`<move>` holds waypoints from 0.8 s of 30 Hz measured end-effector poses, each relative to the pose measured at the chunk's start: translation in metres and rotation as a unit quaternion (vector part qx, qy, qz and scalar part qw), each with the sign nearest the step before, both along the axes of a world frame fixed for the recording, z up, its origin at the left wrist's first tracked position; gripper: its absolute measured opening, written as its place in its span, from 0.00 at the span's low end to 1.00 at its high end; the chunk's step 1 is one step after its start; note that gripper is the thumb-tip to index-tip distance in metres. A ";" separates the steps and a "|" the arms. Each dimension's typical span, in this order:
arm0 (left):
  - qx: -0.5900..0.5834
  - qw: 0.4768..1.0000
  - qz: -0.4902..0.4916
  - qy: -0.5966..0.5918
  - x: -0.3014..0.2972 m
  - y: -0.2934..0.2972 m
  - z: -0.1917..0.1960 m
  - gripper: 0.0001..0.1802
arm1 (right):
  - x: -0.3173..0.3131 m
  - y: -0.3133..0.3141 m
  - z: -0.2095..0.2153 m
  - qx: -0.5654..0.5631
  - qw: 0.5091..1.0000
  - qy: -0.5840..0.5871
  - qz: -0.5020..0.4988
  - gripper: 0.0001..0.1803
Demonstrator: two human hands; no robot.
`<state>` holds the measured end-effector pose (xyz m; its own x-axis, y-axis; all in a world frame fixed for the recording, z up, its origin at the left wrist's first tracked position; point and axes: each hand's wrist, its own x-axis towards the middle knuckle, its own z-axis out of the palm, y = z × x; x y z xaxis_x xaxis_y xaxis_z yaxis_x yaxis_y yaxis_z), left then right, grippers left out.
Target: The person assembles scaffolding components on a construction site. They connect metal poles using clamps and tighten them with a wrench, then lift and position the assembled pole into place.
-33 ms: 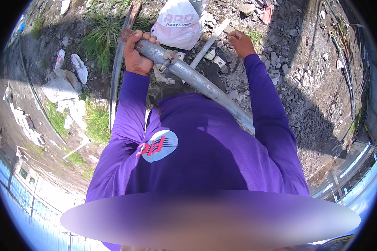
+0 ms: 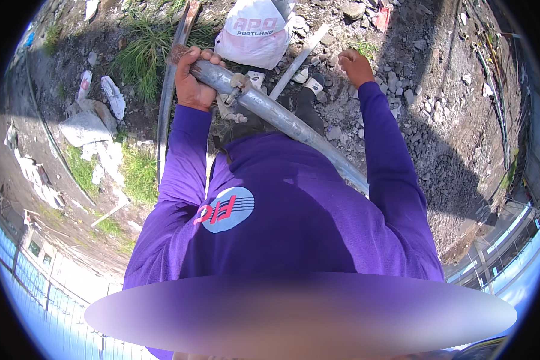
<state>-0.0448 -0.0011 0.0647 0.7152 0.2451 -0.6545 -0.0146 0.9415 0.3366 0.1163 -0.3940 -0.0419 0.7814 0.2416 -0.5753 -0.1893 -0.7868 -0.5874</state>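
My left hand (image 2: 196,81) is closed round the upper end of a grey metal pipe (image 2: 288,122), whose tip is crusted with brown. The pipe slants across my lap from upper left to lower right, passing behind my right forearm. A dusty metal clamp (image 2: 240,84) sits on it just beyond my left fingers, with more of its pale, dirty parts hanging below. Apart from the pipe, my right hand (image 2: 356,68) is raised over the gravel at the right. Its fingers are curled in, and nothing shows in them.
A white cement sack (image 2: 252,33) stands ahead of my feet. A long metal channel bar (image 2: 166,108) lies at the left beside grass tufts. A thin pale strip (image 2: 299,62) leans near my shoe (image 2: 315,84). Rubble (image 2: 438,108) covers the right side; torn sacks (image 2: 87,127) lie far left.
My right hand has shifted a little to the right and slightly down, its fingers still curled. The pipe and my left hand have barely moved.
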 end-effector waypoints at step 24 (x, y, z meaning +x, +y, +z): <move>0.201 0.804 -0.080 0.553 -0.292 0.168 -0.224 0.19 | -0.042 -0.023 0.039 0.041 0.882 0.458 -0.100 0.37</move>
<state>-0.3363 0.1672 -0.1595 -0.2078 0.5589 -0.8028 0.6133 0.7138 0.3382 0.0739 -0.4168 -0.0028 0.0301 0.2213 -0.9747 -0.7446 -0.6456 -0.1696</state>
